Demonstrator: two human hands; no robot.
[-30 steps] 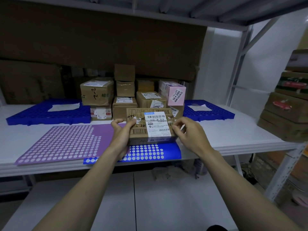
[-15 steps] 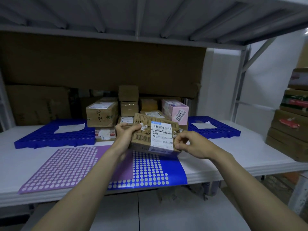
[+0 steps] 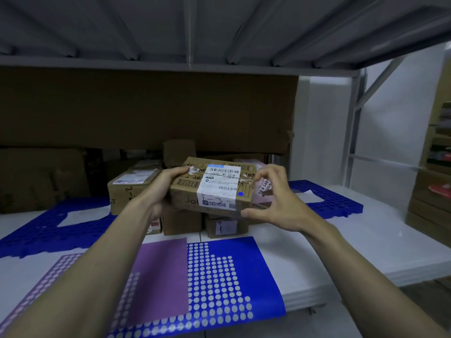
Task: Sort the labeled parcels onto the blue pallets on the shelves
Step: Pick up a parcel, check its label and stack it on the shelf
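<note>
The labeled parcel (image 3: 214,185), a brown carton with a white barcode label and a small blue dot sticker, is up in the air above the white shelf (image 3: 341,245), in front of the stacked boxes (image 3: 133,189). Left hand (image 3: 166,189) grips its left end, fingers curled over the top edge. Right hand (image 3: 273,198) pinches the right end, thumb under, fingers on top. Blue pallets (image 3: 327,201) lie to either side; two dotted sheets (image 3: 219,276) lie below.

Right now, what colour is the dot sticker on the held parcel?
Blue, on the parcel label's lower right corner; head view.
</note>
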